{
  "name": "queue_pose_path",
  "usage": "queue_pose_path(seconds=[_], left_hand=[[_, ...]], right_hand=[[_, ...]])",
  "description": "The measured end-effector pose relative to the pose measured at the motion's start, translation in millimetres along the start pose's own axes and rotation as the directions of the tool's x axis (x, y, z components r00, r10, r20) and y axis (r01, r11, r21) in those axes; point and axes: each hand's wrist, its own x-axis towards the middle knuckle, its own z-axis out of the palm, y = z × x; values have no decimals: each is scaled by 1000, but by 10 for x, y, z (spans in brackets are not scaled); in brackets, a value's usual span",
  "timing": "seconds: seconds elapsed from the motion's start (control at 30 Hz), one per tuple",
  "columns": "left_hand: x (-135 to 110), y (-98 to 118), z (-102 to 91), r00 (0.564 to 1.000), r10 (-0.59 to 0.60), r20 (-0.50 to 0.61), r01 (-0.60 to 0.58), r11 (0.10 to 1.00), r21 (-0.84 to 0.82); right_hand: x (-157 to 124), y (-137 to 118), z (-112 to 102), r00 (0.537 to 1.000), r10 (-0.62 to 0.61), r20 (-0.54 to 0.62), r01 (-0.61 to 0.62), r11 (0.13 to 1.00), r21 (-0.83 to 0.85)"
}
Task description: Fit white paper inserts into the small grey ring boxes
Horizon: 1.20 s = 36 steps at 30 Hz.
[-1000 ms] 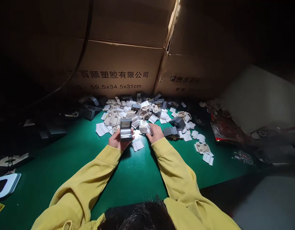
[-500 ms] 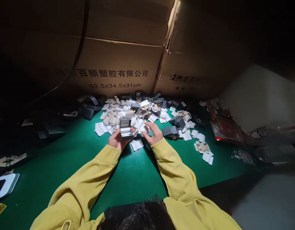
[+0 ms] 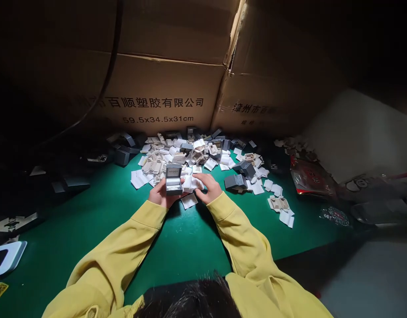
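My left hand (image 3: 161, 195) grips a small grey jewellery box (image 3: 173, 179) with its lid standing open, held just above the green table (image 3: 100, 229). My right hand (image 3: 207, 187) pinches a white insert piece (image 3: 191, 183) right beside the box's open side. Under both hands a loose white card (image 3: 189, 201) lies flat on the table. Behind them spreads a pile of white and beige inserts and cards (image 3: 186, 154). Both arms wear yellow sleeves.
Closed grey boxes (image 3: 236, 182) sit to the right of my hands, more grey boxes (image 3: 123, 154) at the left. Large cardboard cartons (image 3: 163, 88) wall off the back. A red packet (image 3: 309, 179) lies at the right, a white tray (image 3: 6, 256) at the far left edge.
My right hand lifted a white insert from the pile and brought it left, up against the open box. The left hand kept the box nearly still.
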Motion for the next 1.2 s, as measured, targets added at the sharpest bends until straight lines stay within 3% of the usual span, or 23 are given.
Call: queue_pose_path(seconds=[0.17,0.3,0.37,0.47,0.57,0.63,0.83,1.03,1.2], left_hand=[[-13,21,50,997,14,-73,-15,1000,-17],[-16,51,121,993,26,-116,-30,999,-33],[-24,56,143,993,-5,-116,0,999,-43],[-38,56,163,991,-63,-118,58,997,-51],[-51,56,176,989,-99,-112,94,994,-55],[-59,62,182,988,-112,-103,106,992,-64],[-67,108,146,980,-156,-126,153,988,-36],[-36,66,137,987,-33,-155,27,999,-41],[-51,60,220,980,-36,-198,29,999,-34]], right_hand=[[-34,10,31,988,131,76,-134,990,37],[-24,-27,38,935,336,114,-355,897,263],[-11,-47,53,866,467,178,-495,757,427],[6,-58,75,733,611,299,-621,423,660],[8,-49,79,623,689,370,-605,124,787],[4,-39,72,574,725,381,-582,33,813],[15,-63,22,521,764,381,-556,-35,830],[48,-147,-42,476,763,437,-601,-80,795],[29,-160,-6,436,769,467,-629,-111,770]])
